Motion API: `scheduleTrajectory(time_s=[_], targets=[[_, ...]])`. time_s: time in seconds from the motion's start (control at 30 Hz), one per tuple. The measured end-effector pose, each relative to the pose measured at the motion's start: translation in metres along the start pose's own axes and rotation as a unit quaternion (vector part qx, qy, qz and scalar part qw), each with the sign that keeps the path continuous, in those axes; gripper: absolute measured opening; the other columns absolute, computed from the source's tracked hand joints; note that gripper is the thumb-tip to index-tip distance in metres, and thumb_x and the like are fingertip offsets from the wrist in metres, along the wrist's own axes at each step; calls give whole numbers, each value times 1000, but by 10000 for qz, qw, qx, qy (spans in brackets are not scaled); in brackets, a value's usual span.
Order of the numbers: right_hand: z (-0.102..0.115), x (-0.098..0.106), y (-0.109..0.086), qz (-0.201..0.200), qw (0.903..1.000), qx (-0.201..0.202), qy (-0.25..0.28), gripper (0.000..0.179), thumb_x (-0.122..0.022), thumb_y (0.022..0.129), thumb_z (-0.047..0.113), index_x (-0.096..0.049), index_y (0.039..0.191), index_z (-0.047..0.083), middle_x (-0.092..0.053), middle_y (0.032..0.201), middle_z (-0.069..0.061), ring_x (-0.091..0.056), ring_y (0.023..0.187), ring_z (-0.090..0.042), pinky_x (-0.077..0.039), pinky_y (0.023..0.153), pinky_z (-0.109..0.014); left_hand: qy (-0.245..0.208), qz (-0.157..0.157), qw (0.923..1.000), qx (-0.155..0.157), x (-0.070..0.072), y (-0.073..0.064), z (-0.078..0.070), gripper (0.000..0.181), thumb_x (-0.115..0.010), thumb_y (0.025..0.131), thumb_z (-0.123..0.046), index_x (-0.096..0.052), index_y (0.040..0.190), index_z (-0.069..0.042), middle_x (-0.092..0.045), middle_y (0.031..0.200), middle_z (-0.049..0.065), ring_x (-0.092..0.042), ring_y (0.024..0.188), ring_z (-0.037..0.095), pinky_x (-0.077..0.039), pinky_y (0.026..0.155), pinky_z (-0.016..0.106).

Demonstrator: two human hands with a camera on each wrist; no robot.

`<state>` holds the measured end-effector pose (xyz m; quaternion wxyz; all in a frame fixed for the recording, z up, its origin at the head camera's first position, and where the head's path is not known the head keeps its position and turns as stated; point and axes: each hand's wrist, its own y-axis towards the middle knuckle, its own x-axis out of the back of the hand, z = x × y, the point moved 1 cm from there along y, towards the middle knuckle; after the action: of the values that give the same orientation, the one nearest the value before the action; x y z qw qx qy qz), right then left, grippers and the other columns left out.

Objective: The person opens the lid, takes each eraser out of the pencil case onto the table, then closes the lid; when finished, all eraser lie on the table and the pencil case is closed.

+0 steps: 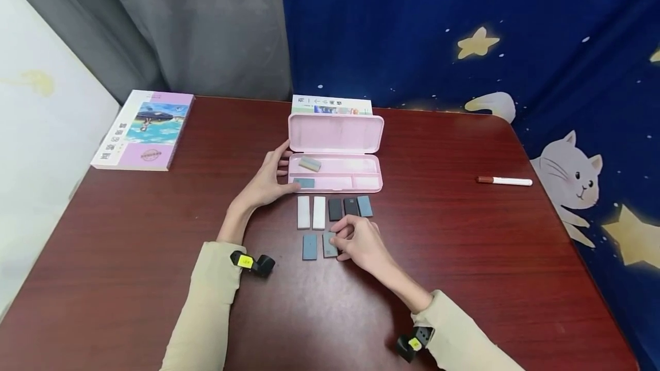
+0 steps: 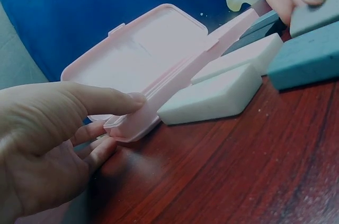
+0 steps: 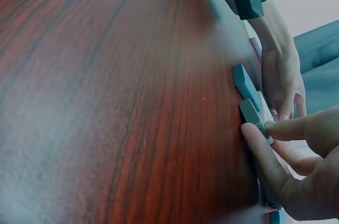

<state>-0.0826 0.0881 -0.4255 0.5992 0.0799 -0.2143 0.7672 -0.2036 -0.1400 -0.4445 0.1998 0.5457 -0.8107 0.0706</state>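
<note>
A pink pencil case [image 1: 336, 134] stands with its lid raised. My left hand [image 1: 268, 179] grips its left end, with the thumb [image 2: 114, 102] along the front rim and the other fingers round the corner. Inside lie a two-tone eraser [image 1: 310, 164] and a blue-grey eraser [image 1: 304, 182]. In front of the case, my right hand [image 1: 363, 243] pinches a grey-green eraser [image 1: 328, 245] at its right end between thumb and finger. Beside it on the left is a blue eraser [image 1: 309, 247]. Behind runs a row of two white erasers [image 1: 311, 212], two black ones [image 1: 342, 208] and a blue one [image 1: 365, 206].
A book [image 1: 332, 105] shows behind the raised lid. Another book with a lilac cover [image 1: 146, 130] lies at the back left of the table. To the right lies a white marker with a brown cap [image 1: 505, 181]. Curtains [image 1: 387, 33] border the table's back edge.
</note>
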Motion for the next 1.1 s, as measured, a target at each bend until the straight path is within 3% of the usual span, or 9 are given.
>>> scheduleTrajectory(time_s=[0.23, 0.47, 0.77, 1.1], targets=[[-1, 0, 1, 6, 10000, 11, 16, 13, -68, 83, -8, -65, 95, -4, -63, 74, -9, -65, 58, -20, -57, 51, -32, -90, 95, 9999, 67, 2, -7, -32, 96, -71, 80, 10, -8, 152, 4, -24, 141, 31, -32, 128, 44, -33, 106, 52], [-3, 0, 2, 61, 9997, -38, 215, 14, -68, 83, -8, -65, 97, -5, -63, 76, -10, -65, 60, -20, -58, 53, -33, -16, -12, 10000, -40, 0, 1, -1, 101, -76, 79, 2, -10, 155, -7, -28, 141, 22, -36, 127, 36, -36, 106, 47], [-4, 3, 2, 240, 9992, 11, 334, 11, -66, 87, -5, -65, 98, -4, -61, 75, -11, -64, 59, -21, -58, 53, -35, 5, -17, 10000, 62, 0, -2, 0, 101, -76, 78, 2, -12, 155, -9, -29, 140, 18, -38, 125, 30, -38, 106, 42], [0, 19, 11, 353, 9991, -40, 239, 8, -65, 88, -5, -68, 95, -4, -68, 76, -13, -65, 62, -21, -59, 57, -34, -31, -31, 10000, 56, 1, -2, -3, 101, -77, 78, 3, -12, 155, -8, -29, 141, 20, -37, 126, 33, -37, 106, 44]])
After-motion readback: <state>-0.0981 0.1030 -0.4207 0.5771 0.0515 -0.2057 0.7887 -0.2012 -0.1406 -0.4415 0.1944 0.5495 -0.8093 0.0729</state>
